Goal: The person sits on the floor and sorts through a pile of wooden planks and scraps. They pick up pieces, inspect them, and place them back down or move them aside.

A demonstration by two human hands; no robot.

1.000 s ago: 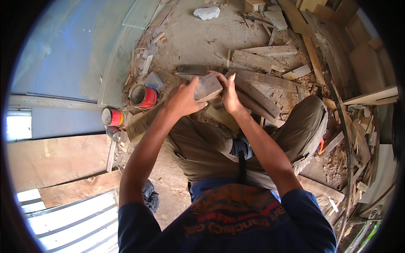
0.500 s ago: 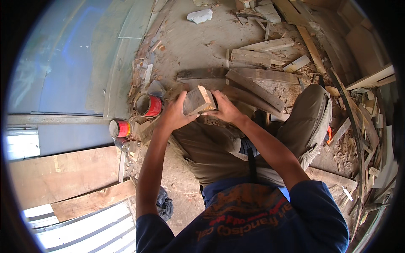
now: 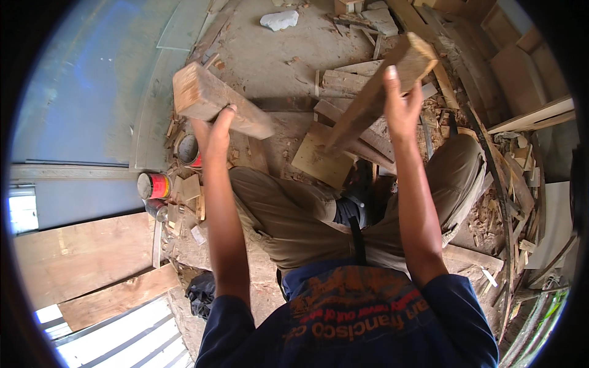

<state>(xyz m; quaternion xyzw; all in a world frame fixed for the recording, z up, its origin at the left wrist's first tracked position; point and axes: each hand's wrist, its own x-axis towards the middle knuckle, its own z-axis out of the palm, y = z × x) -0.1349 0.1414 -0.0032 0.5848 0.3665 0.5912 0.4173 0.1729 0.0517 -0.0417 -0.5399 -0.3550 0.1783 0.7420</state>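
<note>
My left hand (image 3: 216,136) is closed on a thick wooden block (image 3: 224,105), its thumb along the near side. The block's pale sawn end faces up and left, and its other end slants down toward the middle. A second, longer wooden block (image 3: 374,92) is in my right hand (image 3: 402,107), with the fingers round its upper right part. That block tilts, its cut end raised at the right and its blurred lower end above a square plywood piece (image 3: 319,158). The two blocks are well apart.
An open red can (image 3: 190,151) and a lidded red and yellow tin (image 3: 153,186) stand at the left. Planks (image 3: 353,80) and offcuts lie ahead and to the right. A white stone (image 3: 279,21) is farther off, and a black plastic bag (image 3: 200,294) lies near my left elbow.
My hands were close together around wood; they have moved apart, each with its own block. The left went left and the right rose to the right. The plywood piece now shows between them.
</note>
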